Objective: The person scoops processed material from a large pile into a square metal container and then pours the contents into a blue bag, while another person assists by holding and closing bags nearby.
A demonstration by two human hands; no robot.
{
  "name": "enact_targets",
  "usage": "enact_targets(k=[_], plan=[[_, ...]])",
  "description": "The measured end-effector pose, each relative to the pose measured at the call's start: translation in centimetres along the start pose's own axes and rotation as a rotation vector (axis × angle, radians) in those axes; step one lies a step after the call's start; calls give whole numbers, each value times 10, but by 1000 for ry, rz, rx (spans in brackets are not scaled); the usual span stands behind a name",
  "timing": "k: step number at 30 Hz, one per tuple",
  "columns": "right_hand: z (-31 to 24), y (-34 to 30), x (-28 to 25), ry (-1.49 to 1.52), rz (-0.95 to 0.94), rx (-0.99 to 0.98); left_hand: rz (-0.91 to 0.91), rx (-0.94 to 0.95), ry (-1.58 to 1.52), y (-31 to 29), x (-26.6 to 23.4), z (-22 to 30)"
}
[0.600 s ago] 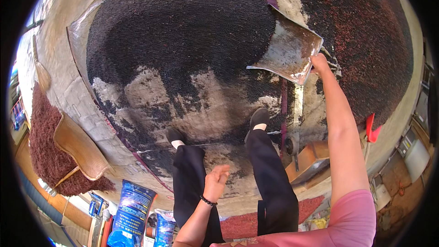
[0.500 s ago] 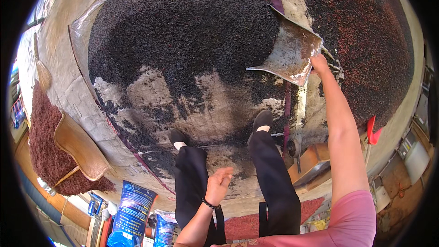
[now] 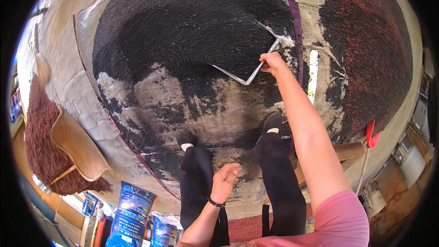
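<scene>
My right hand is closed on the back edge of a metal scoop, with its arm stretched forward. The scoop is sunk into a wide pile of small dark grains or seeds. Grains cover its floor, so mainly the rear and side rims show. Low in front of my body, above the ground between my legs, my left hand holds nothing; its fingers are slightly bent and apart. A dark beaded bracelet circles that wrist.
At right lies a reddish-dark pile, with a red long-handled tool and a wooden piece near it. At left are a reddish-brown heap, a tan curved scoop and a broom. Blue bags stand lower left.
My right hand has swung the scoop leftward from the pile's right edge into the dark grains, which now cover its floor. My left hand stays low and free.
</scene>
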State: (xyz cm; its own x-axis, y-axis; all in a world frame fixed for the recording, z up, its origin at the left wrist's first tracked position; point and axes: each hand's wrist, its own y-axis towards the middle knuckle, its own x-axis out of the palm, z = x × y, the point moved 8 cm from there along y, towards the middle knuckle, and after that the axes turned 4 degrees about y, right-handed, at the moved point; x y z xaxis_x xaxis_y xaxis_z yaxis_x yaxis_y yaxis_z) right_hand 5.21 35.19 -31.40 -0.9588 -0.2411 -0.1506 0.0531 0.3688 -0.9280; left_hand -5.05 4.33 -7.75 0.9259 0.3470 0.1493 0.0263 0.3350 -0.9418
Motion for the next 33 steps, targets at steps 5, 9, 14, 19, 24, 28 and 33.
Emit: enact_targets(k=[5, 9, 14, 19, 24, 28, 33], plan=[[31, 3, 12, 206, -25, 124, -42, -15, -27, -1, -1, 4], [45, -24, 32, 314, 72, -1, -56, 20, -68, -6, -8, 13], [76, -40, 37, 406, -19, -73, -59, 20, -109, -9, -21, 19], [81, -32, 48, 468, -78, -90, -71, 37, -106, -10, -24, 19], [74, -49, 63, 502, -90, -144, -69, 45, -112, -10, -31, 16], [63, -71, 65, 503, -148, -186, -54, 67, -59, -10, -36, 22], [43, -129, 59, 525, -204, -224, 41, 87, 39, -9, -61, 3]])
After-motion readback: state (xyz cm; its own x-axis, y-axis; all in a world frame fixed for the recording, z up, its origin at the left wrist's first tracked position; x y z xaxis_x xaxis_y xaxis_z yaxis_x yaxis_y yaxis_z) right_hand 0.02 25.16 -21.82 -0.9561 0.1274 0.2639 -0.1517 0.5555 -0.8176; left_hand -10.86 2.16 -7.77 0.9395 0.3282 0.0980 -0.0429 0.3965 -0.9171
